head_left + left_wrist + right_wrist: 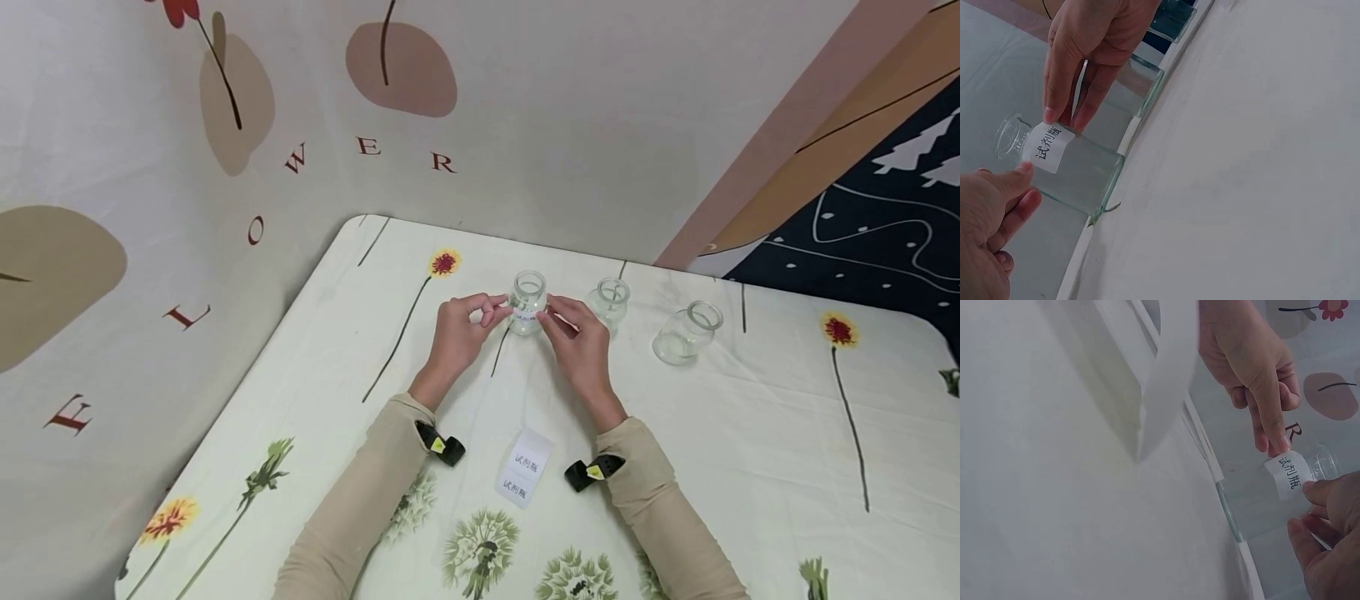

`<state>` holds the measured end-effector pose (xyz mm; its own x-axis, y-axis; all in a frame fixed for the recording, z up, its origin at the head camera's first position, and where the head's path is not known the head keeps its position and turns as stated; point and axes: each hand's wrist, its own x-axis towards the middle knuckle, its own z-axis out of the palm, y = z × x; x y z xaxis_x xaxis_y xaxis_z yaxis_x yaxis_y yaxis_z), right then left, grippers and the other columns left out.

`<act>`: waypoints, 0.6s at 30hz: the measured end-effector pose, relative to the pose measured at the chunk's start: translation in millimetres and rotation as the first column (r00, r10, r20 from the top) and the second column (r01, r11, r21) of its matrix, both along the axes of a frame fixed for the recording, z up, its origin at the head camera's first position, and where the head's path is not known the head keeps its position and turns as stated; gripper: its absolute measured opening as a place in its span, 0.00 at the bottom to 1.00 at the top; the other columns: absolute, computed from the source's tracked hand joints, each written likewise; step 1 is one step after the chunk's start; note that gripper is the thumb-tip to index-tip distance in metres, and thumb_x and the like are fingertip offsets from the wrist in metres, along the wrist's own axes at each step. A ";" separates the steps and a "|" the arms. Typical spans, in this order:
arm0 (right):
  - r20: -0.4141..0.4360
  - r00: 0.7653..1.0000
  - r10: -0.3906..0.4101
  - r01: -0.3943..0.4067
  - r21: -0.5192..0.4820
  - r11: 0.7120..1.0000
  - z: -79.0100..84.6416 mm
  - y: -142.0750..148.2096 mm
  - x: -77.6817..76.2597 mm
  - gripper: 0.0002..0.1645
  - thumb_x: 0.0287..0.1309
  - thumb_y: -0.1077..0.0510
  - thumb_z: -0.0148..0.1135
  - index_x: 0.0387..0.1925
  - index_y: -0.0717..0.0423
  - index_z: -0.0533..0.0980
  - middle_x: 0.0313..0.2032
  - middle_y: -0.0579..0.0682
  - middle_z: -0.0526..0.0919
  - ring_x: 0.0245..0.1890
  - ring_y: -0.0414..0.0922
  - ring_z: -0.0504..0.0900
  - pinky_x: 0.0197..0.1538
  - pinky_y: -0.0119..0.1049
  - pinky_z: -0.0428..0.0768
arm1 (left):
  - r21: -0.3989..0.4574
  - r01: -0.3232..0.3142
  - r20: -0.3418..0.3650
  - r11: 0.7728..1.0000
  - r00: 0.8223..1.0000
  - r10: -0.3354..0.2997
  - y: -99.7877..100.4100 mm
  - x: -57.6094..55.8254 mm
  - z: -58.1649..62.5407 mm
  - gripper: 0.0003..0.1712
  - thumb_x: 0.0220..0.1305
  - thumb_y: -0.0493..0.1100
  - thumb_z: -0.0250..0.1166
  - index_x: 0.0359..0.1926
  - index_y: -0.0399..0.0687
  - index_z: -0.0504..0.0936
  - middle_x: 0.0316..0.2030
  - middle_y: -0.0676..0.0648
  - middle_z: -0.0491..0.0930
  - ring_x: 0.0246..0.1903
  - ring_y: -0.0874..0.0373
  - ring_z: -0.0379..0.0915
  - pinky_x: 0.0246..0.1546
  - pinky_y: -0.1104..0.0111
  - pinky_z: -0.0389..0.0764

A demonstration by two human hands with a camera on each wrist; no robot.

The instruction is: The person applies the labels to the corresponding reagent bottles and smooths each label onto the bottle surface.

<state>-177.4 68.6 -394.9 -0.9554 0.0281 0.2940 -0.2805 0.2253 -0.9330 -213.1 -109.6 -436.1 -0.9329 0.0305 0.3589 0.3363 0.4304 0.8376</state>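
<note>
A clear glass jar with a rimmed neck stands upright on the table between the two hands. Across its front lies a white label with handwritten characters, just below the neck. My left hand pinches one end of this label, its thumb at the corner against the glass. At the opposite end, the right hand holds the label's edge with thumb and fingertips. In the right wrist view, the label follows the jar's curve and both thumbs or fingertips meet its ends. The back of the jar is hidden.
Two more clear glass jars, a middle one and a right one, stand to the right. A white sheet with two handwritten labels lies between the forearms. A flower-print cloth covers the table, whose far edge meets a printed backdrop.
</note>
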 end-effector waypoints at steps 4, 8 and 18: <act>0.001 1.000 -0.003 0.003 0.002 1.000 -4.7 0.2 -3.3 0.19 0.64 0.75 0.63 0.56 0.80 0.77 0.54 0.74 0.80 0.56 0.67 0.81 0.60 0.51 0.79 | -0.001 -0.002 -0.024 1.000 1.000 0.002 -0.6 0.4 1.3 0.28 0.63 0.40 0.75 0.16 0.49 0.65 0.44 0.41 0.88 0.53 0.45 0.84 0.56 0.48 0.73; 0.010 1.000 -0.005 0.005 -0.008 1.000 -22.1 2.4 -12.4 0.20 0.65 0.74 0.64 0.57 0.77 0.77 0.55 0.73 0.80 0.57 0.65 0.81 0.60 0.50 0.79 | 0.014 -0.004 -0.023 1.000 1.000 0.004 -1.4 0.7 2.0 0.28 0.63 0.39 0.74 0.16 0.49 0.64 0.44 0.41 0.88 0.53 0.45 0.85 0.55 0.46 0.74; 0.057 0.998 0.016 -0.016 0.000 1.000 -35.1 9.5 -15.6 0.21 0.65 0.68 0.68 0.59 0.69 0.80 0.58 0.65 0.82 0.58 0.56 0.83 0.58 0.34 0.80 | -0.033 -0.011 0.014 0.999 1.000 0.011 -4.9 2.2 5.9 0.21 0.64 0.28 0.70 0.19 0.43 0.71 0.41 0.40 0.89 0.47 0.47 0.88 0.47 0.60 0.79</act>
<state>-192.9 78.0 -430.1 -0.9710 0.0122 0.2387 -0.2302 0.2213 -0.9477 -210.8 -114.5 -430.2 -0.9380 0.0318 0.3451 0.3201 0.4613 0.8275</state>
